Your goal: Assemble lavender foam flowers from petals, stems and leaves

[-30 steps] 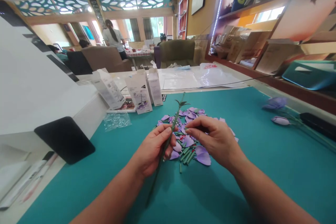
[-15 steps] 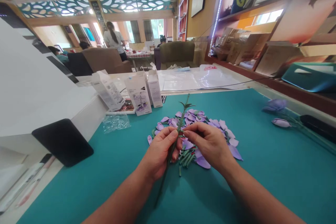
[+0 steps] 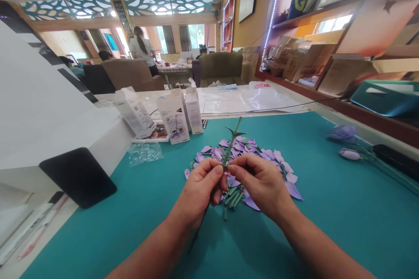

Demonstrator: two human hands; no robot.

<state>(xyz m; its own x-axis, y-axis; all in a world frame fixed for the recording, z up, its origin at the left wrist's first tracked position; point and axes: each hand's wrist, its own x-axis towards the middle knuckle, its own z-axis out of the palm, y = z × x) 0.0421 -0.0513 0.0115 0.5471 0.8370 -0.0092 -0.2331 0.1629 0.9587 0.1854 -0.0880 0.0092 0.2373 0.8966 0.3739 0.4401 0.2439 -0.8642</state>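
A green artificial flower stem (image 3: 229, 147) slants up between my hands, small leaves spread near its top. My left hand (image 3: 199, 189) is closed around its middle, and the lower end hangs down below the palm. Thumb and forefinger of my right hand (image 3: 262, 183) are pinched against the stem's side; whatever small part they hold there is too small to make out. Behind and under the hands lies a pile of purple petals (image 3: 266, 154), with several short green tubes (image 3: 233, 197) at its near side.
Small white boxes (image 3: 173, 117) and a crumpled clear plastic bag (image 3: 145, 152) stand back left on the green mat (image 3: 327, 226). A black tablet-like slab (image 3: 78, 177) lies at left. Purple artificial flowers (image 3: 349, 154) lie at right. People are in the background.
The stem has tilted a little, its top shifting slightly right. My right fingertips have moved slightly down and left, closer to the left fingertips. The left hand keeps its hold.
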